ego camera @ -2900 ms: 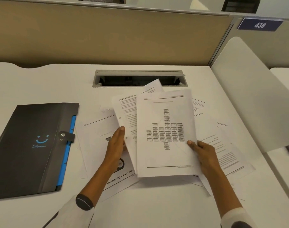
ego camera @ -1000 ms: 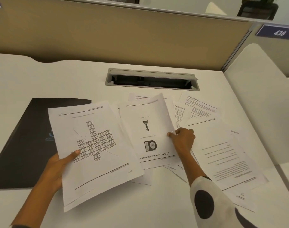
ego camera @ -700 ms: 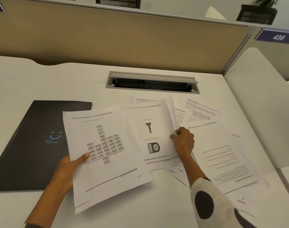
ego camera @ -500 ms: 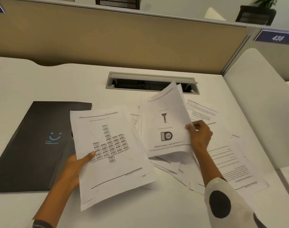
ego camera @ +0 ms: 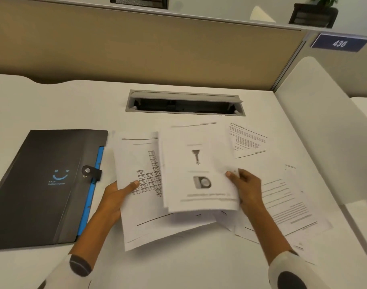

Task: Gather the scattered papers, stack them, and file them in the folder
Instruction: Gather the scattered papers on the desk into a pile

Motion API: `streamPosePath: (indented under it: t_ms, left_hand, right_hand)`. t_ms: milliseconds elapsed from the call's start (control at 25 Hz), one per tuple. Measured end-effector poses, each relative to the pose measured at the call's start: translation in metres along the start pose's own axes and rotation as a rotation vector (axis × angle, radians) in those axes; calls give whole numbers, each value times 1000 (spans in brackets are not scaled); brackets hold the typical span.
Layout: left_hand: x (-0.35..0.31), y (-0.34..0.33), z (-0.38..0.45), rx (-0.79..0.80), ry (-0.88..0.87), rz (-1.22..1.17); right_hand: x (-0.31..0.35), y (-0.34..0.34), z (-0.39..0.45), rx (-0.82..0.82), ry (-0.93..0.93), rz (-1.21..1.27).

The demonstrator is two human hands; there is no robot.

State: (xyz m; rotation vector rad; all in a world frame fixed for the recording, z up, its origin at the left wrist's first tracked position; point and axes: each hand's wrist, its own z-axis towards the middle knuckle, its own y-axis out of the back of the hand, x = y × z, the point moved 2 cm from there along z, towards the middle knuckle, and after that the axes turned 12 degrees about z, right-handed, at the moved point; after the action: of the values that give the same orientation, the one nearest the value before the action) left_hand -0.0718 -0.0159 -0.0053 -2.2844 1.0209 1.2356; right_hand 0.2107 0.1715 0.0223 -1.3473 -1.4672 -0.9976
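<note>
My left hand (ego camera: 116, 197) grips a small stack of papers (ego camera: 136, 207) by its left edge; the top sheet shows a box chart. My right hand (ego camera: 246, 188) holds a sheet with two pictures (ego camera: 197, 170) by its right edge, overlapping the right side of the chart stack. Several loose printed pages (ego camera: 287, 197) lie scattered on the white desk to the right, another text page (ego camera: 247, 140) further back. The black folder (ego camera: 38, 184) with a blue smile mark and a snap strap lies shut on the left.
A grey cable slot (ego camera: 184, 103) is set into the desk (ego camera: 53, 105) behind the papers. A tan partition (ego camera: 136, 44) closes the back. A white curved divider (ego camera: 324, 130) stands at the right edge of the desk.
My right hand lifted the picture sheet off the desk and carried it left over the chart stack. My left hand brought the stack rightward, off the folder, uncovering the strap.
</note>
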Motion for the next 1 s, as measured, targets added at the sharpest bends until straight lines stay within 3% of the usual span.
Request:
streamPosePath:
  t_ms: [240, 320, 440, 560, 720, 880, 1000]
  left_hand:
    - [0, -11, 4, -45, 165, 17]
    - [1, -10, 4, -4, 141, 27]
    - [4, -11, 1, 44, 80, 88]
    - [5, -10, 2, 43, 81, 71]
    - [7, -10, 5, 44, 79, 51]
    - [8, -17, 2, 43, 51, 10]
    - [10, -26, 0, 38, 37, 1]
  right_hand:
    - [-39, -48, -33, 159, 99, -310]
    - [-38, -54, -34, 202, 115, -352]
    - [-23, -40, -24, 62, 243, -456]
    - [-13, -4, -6, -141, 389, -840]
    - [-17, 28, 5, -116, 255, -1156]
    - [-8, 13, 5, -77, 428, -1236]
    - [3, -9, 3, -92, 447, -1221]
